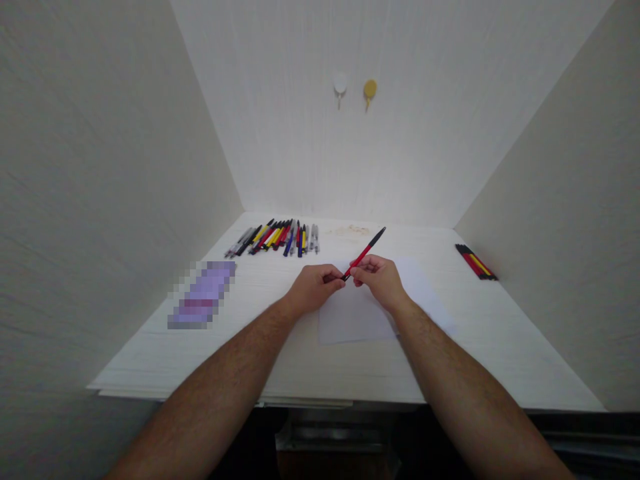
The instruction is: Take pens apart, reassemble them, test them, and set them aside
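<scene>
A red pen with black ends (364, 253) is held at a slant above a sheet of white paper (350, 323), its upper end leaning right and away from me. My left hand (315, 288) pinches the lower black tip between thumb and index finger. Around the red barrel, close to that tip, the fingers of my right hand (379, 280) are closed. Both hands are over the paper's far part, almost touching each other. The exact contact at the tip is too small to make out.
Many mixed pens (275, 237) lie in a row at the back left. Several red and yellow pens (476, 261) lie together by the right wall. A blurred purple item (205, 293) rests at left. Two hooks, white (340, 85) and yellow (370, 89), hang on the back wall.
</scene>
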Motion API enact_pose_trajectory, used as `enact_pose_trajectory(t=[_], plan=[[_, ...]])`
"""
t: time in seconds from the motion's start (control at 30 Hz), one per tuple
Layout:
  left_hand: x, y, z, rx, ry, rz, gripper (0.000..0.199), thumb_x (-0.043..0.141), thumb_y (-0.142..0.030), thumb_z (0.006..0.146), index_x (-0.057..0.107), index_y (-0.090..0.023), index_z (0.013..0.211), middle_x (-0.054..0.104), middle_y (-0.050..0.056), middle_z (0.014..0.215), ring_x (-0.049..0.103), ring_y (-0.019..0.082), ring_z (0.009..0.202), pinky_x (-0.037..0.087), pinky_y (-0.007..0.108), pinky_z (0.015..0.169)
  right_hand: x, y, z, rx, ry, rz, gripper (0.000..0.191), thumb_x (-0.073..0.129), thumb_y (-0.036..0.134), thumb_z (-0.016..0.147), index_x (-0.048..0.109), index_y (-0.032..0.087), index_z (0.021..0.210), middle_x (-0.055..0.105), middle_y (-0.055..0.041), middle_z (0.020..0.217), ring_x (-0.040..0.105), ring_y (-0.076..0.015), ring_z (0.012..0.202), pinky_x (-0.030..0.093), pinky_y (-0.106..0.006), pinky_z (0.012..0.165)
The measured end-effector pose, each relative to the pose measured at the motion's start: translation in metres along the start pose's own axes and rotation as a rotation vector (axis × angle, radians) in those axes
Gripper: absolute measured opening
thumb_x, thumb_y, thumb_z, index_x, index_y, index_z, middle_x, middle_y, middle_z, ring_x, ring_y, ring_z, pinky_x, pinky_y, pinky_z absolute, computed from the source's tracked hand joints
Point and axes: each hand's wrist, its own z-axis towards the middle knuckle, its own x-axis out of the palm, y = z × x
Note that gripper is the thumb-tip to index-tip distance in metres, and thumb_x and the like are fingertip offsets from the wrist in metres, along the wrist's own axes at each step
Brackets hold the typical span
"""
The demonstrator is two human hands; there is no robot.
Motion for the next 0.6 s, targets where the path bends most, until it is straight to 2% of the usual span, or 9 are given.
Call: enact_pose_trajectory(t=[0.43, 0.6], plan=[[0.0017, -0.0031, 0.0004, 0.065, 0.022, 0.03, 0.016, 0.061, -0.03, 0.079, 0.071, -0.018, 0.082, 0.064, -0.004, 0.066, 0.051, 0.009, 0.06, 0.037, 0.022, 0.058, -0.0024, -0.0043, 0.0007, 0.024, -0.006, -0.043, 0.024, 0.08, 0.033, 0.059, 0.067, 0.016, 0.07, 0.065, -0.0003, 0.056, 0.056, -0.0109, 0.048, 0.042, -0.024, 0.049], [0.0, 0.0014, 0.0043, 0.056, 0.037, 0.073, 0.019, 0.062, -0.033, 0.079, 0.073, -0.019, 0.085, 0.068, -0.002, 0.071, 0.057, 0.011, 0.064, 0.041, 0.023, 0.062, -0.0072, -0.0071, 0.0029, 0.008, -0.032, -0.048, 0.02, 0.078, 0.03, 0.062, 0.069, 0.015, 0.071, 0.065, -0.0008, 0.055, 0.055, -0.0107, 0.048, 0.041, -0.024, 0.051]])
